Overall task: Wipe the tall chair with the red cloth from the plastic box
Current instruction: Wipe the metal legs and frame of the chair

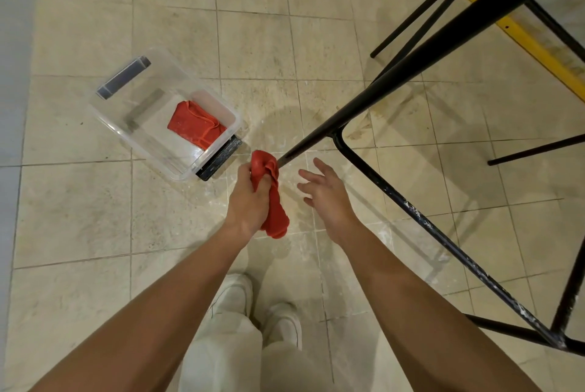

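Gripping what, that left hand [250, 201]?

— The red cloth [273, 201]. The fingers are curled round its bunched upper part, and the rest hangs down past the wrist (a loose tail, more or less).

And the right hand [327, 195]?

— Released, holding nothing. The fingers are spread and relaxed, the palm turned towards the cloth, and the two hands are near each other but apart.

Where is the tall chair [443, 46]?

— To the person's right. It is a black metal frame. One slanting leg runs down to the floor [95, 217], and its foot ends just beside the top of the held cloth. Whether cloth and leg touch, I cannot tell. A lower crossbar [443, 235], flecked with white marks, runs from that leg back towards the person's right side.

And the plastic box [139, 146]?

— On the tiles, ahead and to the left, clear-walled, with dark handles at both ends. A second red cloth [196, 125] lies crumpled inside it, at the end nearer the hands.

Anything else?

— White shoes [285, 325] and light trousers below the arms, and a yellow strip [522, 33] along the floor beyond the chair.
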